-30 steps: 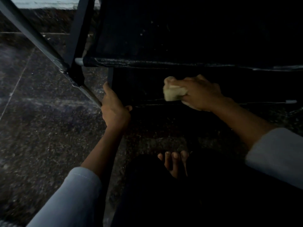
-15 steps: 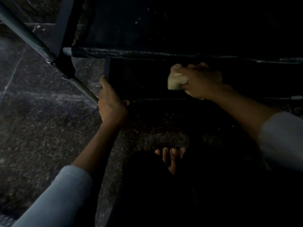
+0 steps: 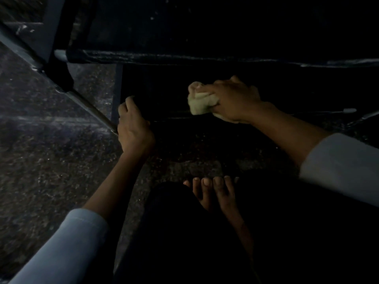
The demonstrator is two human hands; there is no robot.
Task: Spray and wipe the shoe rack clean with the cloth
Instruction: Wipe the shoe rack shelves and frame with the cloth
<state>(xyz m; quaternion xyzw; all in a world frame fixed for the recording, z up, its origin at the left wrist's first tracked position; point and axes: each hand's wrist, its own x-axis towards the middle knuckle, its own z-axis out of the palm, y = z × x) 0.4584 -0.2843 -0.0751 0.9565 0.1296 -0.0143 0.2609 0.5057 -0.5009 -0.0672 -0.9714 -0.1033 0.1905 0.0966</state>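
Speckled stone floor (image 3: 41, 160) lies under the dark shoe rack (image 3: 184, 57). Your right hand (image 3: 235, 99) clenches the pale, crumpled cloth (image 3: 200, 101) on what seems the lower shelf. Your left hand (image 3: 133, 126) grips its front corner. Bare toes (image 3: 211, 185) below.

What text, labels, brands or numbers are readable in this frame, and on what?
None readable.
Shoe rack: dark frame and shelves, no label, brand or number visible; pale specks are dust or glare, not print.
Cloth in the right hand: plain, no tag or print seen.
Left hand on the rack's lower corner: no marking there.
Sleeves and floor: no writing. The scene is dim, so fine print could be lost.
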